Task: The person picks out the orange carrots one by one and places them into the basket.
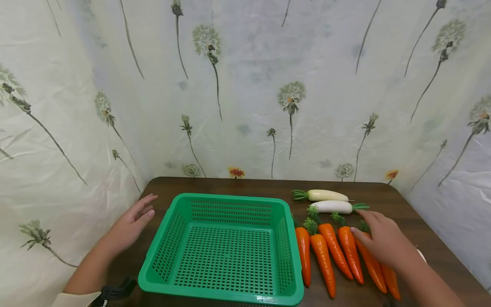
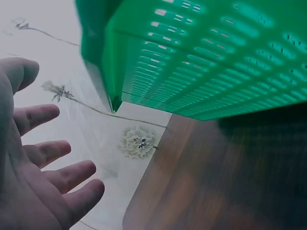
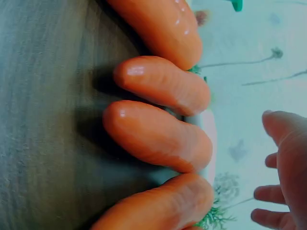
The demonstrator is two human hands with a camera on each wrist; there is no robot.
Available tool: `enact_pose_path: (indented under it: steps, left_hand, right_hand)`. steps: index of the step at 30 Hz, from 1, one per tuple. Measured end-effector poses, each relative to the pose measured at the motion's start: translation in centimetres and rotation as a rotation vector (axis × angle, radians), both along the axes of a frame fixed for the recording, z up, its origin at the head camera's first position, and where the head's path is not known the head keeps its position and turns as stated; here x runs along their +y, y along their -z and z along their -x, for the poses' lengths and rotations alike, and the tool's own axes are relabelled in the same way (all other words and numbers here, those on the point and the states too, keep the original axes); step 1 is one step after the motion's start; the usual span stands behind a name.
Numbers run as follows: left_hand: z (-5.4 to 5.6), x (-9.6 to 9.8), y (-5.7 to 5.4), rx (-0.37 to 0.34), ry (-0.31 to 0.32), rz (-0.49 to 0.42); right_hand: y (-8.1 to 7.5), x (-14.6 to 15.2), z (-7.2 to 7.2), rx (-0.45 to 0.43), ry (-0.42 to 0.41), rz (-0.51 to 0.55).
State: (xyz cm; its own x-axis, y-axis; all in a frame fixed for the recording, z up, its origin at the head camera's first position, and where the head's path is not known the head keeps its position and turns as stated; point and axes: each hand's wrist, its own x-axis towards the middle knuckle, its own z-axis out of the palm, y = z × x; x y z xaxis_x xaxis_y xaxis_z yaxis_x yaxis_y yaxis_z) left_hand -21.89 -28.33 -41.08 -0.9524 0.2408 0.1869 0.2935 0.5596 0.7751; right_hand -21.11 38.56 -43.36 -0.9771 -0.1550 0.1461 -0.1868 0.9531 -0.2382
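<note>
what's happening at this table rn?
A person has both hands out, gripping nothing as far as the views show. The left hand, fingers apart, is off the left side of a green basket. The right hand is by the right-end carrots, near a radish's leaves. Carrots and two white radishes lie on the table, right of the basket.
</note>
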Motion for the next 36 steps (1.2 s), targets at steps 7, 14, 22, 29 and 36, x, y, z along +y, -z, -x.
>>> enact_pose_path:
  steps: [7,14,22,29,36]
  left_hand:
    - [-0.1,-0.1,1.7,-0.033,-0.008,-0.192]
    - [-0.7,0.1,3.0,-0.082,0.05,-0.387]
    - [-0.1,1.2,4.7,-0.001,0.176,-0.524]
    - [0.6,1.5,5.7,-0.031,0.235,-0.531]
    - [0.4,1.7,6.5,-0.006,0.316,-0.615]
  right_hand:
    - [1.3,1.0,-0.7,-0.018,0.069,0.066]
    - [2.3,1.2,-0.5,-0.005,0.099,0.141]
    - [2.6,2.7,-1.2,-0.055,0.128,0.185]
    - [2.9,3.4,-1.5,-0.069,0.145,0.213]
    - [3.6,4.3,-1.6,-0.08,0.131,0.194]
